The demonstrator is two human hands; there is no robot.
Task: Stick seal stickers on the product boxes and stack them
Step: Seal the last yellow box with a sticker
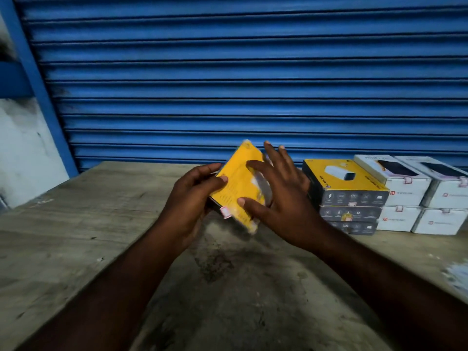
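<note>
Our left hand (pixel 191 198) grips the tilted box (pixel 236 184) above the counter (pixel 76 224). Our right hand (pixel 281 196) presses its yellow face, fingers straight and spread.

Two bare forearms, bare left hand (pixel 188 198), bare right hand (pixel 283 196), short nails on the fingers (pixel 255 166)

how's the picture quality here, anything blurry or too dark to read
Head view: dim light, forearms nearly black. Head view: the yellow box in the left hand is motion-smeared at its near corner, print unreadable; the stacked boxes at right look fairly sharp. Head view: the wide lens bows the shutter slats.
</note>
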